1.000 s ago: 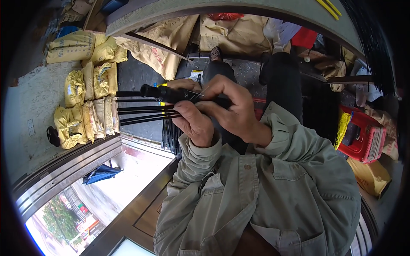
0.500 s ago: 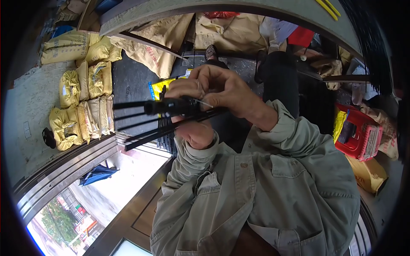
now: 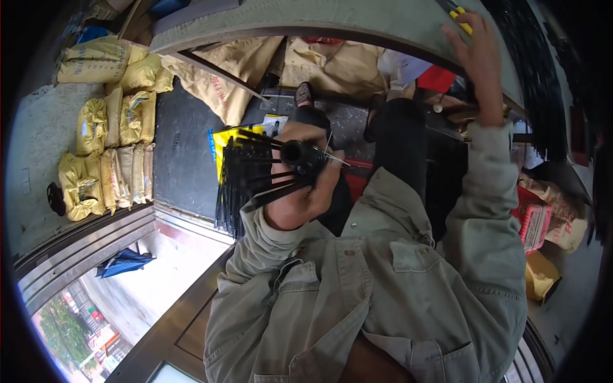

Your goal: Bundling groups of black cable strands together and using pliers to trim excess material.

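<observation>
My left hand [image 3: 313,185] is closed around a black tubular hub [image 3: 295,153] with several thin black ribs, which looks like part of an umbrella frame. Its round hollow end faces up, and the ribs [image 3: 255,163] fan out to the left. A thin bare wire [image 3: 335,157] sticks out on the hub's right side. Far to the upper right, my right hand [image 3: 480,54] reaches over the worktop. Its thumb and fingers are apart, on either side of the yellow handles [image 3: 458,13] of a hand tool, whose other end is out of sight.
The grey worktop [image 3: 357,14] curves across the far side. Long black strands [image 3: 543,83] hang at its right. Yellow sacks [image 3: 128,118] are stacked at the left, and a bundle of black rods [image 3: 231,207] stands beside my left forearm. A red plastic basket [image 3: 533,217] is at the right.
My right hand has left the hub and wire and gone up right to the yellow-handled tool. My left hand has turned the hub so its hollow end faces up.
</observation>
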A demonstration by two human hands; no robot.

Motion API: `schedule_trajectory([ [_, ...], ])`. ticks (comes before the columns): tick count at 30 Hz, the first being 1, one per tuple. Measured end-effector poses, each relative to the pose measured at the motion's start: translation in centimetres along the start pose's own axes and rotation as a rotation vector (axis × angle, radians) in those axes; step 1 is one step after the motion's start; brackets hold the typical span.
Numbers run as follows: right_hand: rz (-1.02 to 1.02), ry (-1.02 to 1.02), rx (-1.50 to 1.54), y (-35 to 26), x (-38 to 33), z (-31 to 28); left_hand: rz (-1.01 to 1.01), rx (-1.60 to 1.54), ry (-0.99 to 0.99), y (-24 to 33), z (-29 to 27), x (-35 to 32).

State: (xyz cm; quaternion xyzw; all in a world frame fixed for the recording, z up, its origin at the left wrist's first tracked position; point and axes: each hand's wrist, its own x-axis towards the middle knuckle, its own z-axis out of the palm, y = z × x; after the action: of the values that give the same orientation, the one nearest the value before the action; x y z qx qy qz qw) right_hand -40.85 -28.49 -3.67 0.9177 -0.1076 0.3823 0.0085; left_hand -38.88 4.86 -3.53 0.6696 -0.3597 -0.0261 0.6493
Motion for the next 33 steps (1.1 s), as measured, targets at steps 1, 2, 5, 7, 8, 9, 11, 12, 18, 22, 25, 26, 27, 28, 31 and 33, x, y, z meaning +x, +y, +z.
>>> schedule_trajectory([
  [1,-0.007,-0.007,-0.035,2.0,0.0,-0.5,0.005,-0.036,-0.004,-0.1,0.3,0.3],
  [2,-0.015,-0.102,-0.044,3.1,-0.2,1.0,0.039,-0.008,-0.041,-0.2,0.0,0.2],
  [5,-0.052,-0.300,-0.111,5.3,-0.9,1.8,0.113,0.007,-0.108,-0.2,-0.1,-0.1],
  [7,0.015,-0.215,-0.167,6.2,-0.9,1.7,0.112,0.015,-0.195,0.2,-0.1,0.1],
  [8,0.054,-0.168,-0.195,5.9,-0.6,1.5,0.114,0.020,-0.244,0.3,-0.2,0.1],
  [9,0.044,-0.164,-0.198,5.7,-0.3,1.3,0.119,0.017,-0.234,0.4,-0.3,-0.1],
  [11,0.053,-0.154,-0.252,5.1,-0.1,0.7,0.105,0.013,-0.209,0.5,-0.3,-0.5],
  [12,0.060,-0.148,-0.280,4.8,0.1,0.4,0.098,0.010,-0.198,0.6,-0.3,-0.7],
  [18,0.095,-0.180,-0.410,6.2,-0.2,3.1,0.117,0.019,-0.097,0.5,0.1,-1.4],
  [22,0.135,-0.171,-0.238,7.4,-0.5,2.6,0.111,-0.006,-0.144,0.7,-0.9,-1.2],
  [25,0.534,-0.293,0.609,1.7,-1.2,-1.8,0.087,-0.044,-0.201,0.5,-1.3,-0.9],
  [26,0.690,-0.372,0.912,-3.9,-1.9,-3.9,0.088,-0.016,-0.181,0.4,-1.5,-1.1],
  [27,0.578,-0.521,0.982,-8.1,-2.3,-6.5,0.101,0.001,-0.170,0.5,-1.8,-1.1],
  [28,0.478,-0.577,1.216,-10.9,-3.7,-7.4,0.117,0.014,-0.164,0.4,-1.9,-1.0],
  [31,0.286,-0.487,1.214,-16.3,-4.9,-10.0,0.143,0.028,-0.066,-0.3,-0.4,-1.2],
  [33,0.160,-0.321,1.142,-17.6,-5.4,-9.5,0.156,0.041,-0.020,-0.1,0.1,-1.2],
])
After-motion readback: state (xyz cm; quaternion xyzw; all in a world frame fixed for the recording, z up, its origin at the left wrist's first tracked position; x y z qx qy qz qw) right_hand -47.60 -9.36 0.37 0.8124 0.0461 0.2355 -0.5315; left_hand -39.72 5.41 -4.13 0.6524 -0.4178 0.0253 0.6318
